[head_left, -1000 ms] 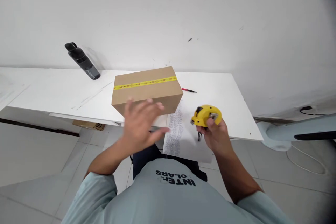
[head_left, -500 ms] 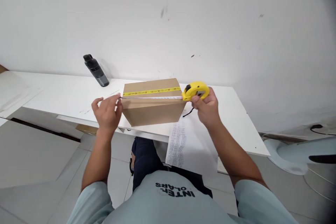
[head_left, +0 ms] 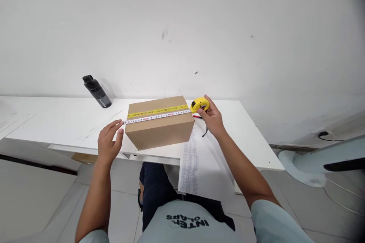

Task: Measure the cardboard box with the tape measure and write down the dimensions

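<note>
A closed cardboard box [head_left: 159, 136] lies on the white table, with a strip of printed yellow tape [head_left: 156, 111] along its top. The white measuring tape blade [head_left: 158, 116] stretches across the top beside that strip, numbers facing up. At the box's left edge my left hand [head_left: 110, 140] has its fingertips on the end of the blade, covering the hook. Past the right edge, my right hand [head_left: 213, 118] grips the yellow tape measure case [head_left: 200, 104], thumb in front and fingers behind.
Left of the box, a black bottle [head_left: 97, 92] stands near the wall. Written paper sheets [head_left: 205, 163] hang over the table's front edge. A red and black pen [head_left: 198, 116] lies under my right hand. At the right is a pale blue stand [head_left: 302, 167].
The blade has come down onto the box top and now lies flatter, its numbers turned upward. Both hands have lowered with it. The view has tilted up slightly.
</note>
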Action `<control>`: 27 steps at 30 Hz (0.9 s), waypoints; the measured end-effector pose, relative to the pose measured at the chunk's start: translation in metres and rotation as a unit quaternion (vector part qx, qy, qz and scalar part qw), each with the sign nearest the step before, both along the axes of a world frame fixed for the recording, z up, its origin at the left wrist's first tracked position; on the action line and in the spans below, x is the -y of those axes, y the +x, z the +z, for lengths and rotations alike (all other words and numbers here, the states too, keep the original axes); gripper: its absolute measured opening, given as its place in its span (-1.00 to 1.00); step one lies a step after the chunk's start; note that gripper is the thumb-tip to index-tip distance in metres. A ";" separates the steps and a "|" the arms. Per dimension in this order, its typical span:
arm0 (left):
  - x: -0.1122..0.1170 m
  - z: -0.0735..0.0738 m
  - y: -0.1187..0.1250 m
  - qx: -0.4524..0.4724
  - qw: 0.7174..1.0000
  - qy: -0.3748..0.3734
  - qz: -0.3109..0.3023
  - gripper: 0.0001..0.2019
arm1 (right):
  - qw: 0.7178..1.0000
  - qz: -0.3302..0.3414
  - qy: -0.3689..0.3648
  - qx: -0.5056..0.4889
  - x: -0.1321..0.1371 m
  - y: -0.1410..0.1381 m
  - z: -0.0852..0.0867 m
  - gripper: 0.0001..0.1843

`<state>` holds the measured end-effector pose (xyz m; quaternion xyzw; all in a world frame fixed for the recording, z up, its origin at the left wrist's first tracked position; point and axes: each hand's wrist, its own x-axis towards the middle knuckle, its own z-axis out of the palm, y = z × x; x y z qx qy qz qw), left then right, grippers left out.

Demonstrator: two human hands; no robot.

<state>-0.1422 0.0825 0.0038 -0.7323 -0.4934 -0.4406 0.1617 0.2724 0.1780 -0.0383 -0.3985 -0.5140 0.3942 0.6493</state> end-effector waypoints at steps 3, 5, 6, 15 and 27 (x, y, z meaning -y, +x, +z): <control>0.001 0.004 0.002 0.035 0.999 -0.029 -0.012 -0.76 | 1.000 0.001 -0.003 0.012 -0.001 0.000 0.000 0.01; 0.001 0.004 0.002 0.061 0.997 -0.039 -0.012 -0.77 | 1.000 -0.006 -0.003 0.017 0.000 0.001 -0.001 0.00; 0.000 0.003 0.001 0.072 0.996 -0.042 -0.011 -0.78 | 1.000 -0.009 -0.004 0.018 0.000 0.002 -0.002 0.00; -0.011 -0.007 -0.004 0.123 0.991 -0.055 -0.022 -0.80 | 0.999 -0.027 -0.001 0.024 0.001 0.002 -0.002 -0.01; -0.006 -0.003 0.017 0.178 0.977 -0.118 -0.013 -0.67 | 0.997 -0.064 -0.037 0.013 0.009 0.012 -0.008 -0.05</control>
